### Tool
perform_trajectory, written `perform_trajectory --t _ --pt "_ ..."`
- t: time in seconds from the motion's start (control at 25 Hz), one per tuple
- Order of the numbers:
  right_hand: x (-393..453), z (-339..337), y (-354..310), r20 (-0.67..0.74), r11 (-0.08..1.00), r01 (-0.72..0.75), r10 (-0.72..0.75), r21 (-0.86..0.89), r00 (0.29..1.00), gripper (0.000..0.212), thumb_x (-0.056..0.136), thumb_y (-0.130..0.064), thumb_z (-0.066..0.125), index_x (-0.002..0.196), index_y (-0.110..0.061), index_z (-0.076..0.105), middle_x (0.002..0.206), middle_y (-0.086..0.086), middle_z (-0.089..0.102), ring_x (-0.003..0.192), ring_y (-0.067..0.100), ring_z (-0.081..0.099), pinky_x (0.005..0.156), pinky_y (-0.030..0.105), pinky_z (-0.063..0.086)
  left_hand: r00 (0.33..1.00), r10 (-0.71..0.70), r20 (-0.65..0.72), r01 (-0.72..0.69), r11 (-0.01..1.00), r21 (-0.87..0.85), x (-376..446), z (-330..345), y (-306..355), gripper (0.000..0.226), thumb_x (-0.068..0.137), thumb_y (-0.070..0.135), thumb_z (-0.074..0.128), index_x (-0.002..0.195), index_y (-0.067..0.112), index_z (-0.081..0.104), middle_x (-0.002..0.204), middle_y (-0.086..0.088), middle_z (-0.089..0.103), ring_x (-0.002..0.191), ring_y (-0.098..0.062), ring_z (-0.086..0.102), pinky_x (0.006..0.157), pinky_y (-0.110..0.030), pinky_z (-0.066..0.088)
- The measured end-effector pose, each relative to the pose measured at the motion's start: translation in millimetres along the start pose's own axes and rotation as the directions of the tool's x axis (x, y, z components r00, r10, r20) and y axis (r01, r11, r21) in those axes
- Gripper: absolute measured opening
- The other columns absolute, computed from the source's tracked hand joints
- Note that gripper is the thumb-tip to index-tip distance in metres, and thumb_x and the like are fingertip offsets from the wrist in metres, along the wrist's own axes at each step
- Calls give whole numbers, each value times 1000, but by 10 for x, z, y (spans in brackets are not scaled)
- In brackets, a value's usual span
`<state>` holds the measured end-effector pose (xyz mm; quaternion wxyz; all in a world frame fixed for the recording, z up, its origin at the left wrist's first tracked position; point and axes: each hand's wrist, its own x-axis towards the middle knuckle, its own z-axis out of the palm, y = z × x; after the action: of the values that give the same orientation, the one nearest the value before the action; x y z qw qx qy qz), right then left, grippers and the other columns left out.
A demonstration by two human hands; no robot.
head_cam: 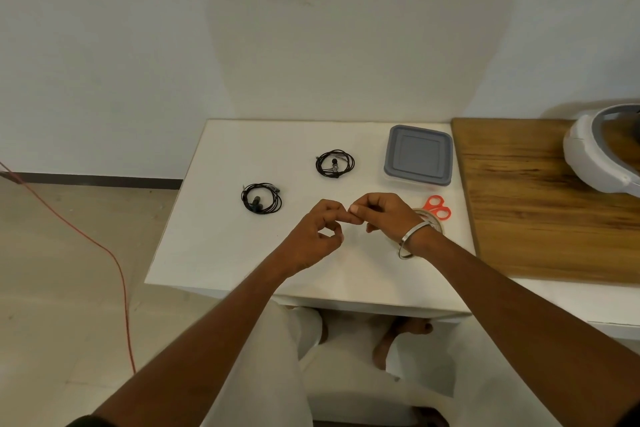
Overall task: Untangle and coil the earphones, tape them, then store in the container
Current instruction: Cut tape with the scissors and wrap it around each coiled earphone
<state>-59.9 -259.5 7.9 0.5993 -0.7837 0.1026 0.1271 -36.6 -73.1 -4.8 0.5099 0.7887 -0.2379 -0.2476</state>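
table (214,253): white, matte, rectangular – bare surface open at 7–9 o'clock of the hands, near edge just below the wrists
left hand (320,232): over table centre, fingers curled, fingertips meeting those of the right hand; whether it pinches anything, cannot tell
right hand (384,213): fingers curled, thumb and forefinger pressed together at the meeting point; looks like a pinch on something small and clear, cannot tell what
bangle (412,239): thin metal ring, on right wrist
earphones A (261,198): black thin cable, round coil, flat on table at 10 o'clock of the hands, near the left edge
earphones B (335,164): black coil, same shape, at 12 o'clock, well apart from A
container (418,156): clear square box, rounded corners, grey lid on – contents not visible; back right corner, 1 o'clock
scissors (439,206): orange plastic handles, at 3 o'clock, just beside the right wrist
tape roll (431,218): clear ring, mostly hidden behind the right wrist, touching the scissors
side surface (554,201): wood grain top, butts against the table's right edge
white round device (602,156): glossy, on the wood, far right
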Motion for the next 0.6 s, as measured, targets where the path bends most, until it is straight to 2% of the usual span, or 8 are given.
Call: perform_trajectory --t 0.12,0.24,0.4,0.44,0.48,0.52,0.6 --pt "37 94 -18 14 999 6 -5 -32 1000 12 91 -23 58 92 -15 66 84 0 65 70 10 58 66 21 51 1000 7 -14 -7 1000 -21 -27 -66 -29 36 87 -2 59 105 28 70 114 8 49 94 -8 56 74 -26 51" --pt "97 248 -20 21 997 20 -19 -71 1000 14 92 -23 57 94 -13 66 82 -2 64 69 8 58 63 16 49 999 6 -48 -7 999 -32 -55 -174 -62 35 86 -4 59 95 27 72 116 8 49 95 -11 58 72 -31 51" --pt "228 381 -8 -101 999 -22 19 -33 995 19 92 -25 57 99 -10 66 79 -1 61 70 11 56 58 14 47 998 -47 -29 47 999 4 -118 -354 -139 43 82 -9 54 71 30 70 116 11 51 100 -14 58 76 -36 52" --pt "256 383 6 -127 999 -24 21 -22 992 18 91 -26 58 98 -11 66 80 0 61 71 12 56 58 15 47 995 -49 -85 51 998 22 -132 -415 -171 46 80 -11 52 70 30 69 113 9 53 101 -12 57 76 -32 50" --pt "277 379 26 -140 1000 -17 14 -24 990 18 90 -26 59 98 -11 66 81 0 61 71 12 56 58 15 46 978 -54 -201 62 998 33 -132 -486 -205 48 78 -14 49 72 29 70 110 6 56 101 -11 57 74 -25 48" --pt "284 377 50 -147 1000 -8 4 -29 989 19 90 -27 60 98 -11 67 81 -2 61 70 11 56 57 14 46 931 -71 -359 90 995 37 -122 -574 -258 48 77 -15 48 77 27 70 106 2 60 99 -13 59 72 -17 46" --pt "276 373 92 -163 999 14 -19 -32 986 19 89 -27 61 97 -11 66 81 -4 61 69 10 56 54 12 46 730 -152 -666 220 975 18 -86 -778 -357 38 80 -12 50 91 19 69 107 -3 61 97 -19 60 76 -11 44"
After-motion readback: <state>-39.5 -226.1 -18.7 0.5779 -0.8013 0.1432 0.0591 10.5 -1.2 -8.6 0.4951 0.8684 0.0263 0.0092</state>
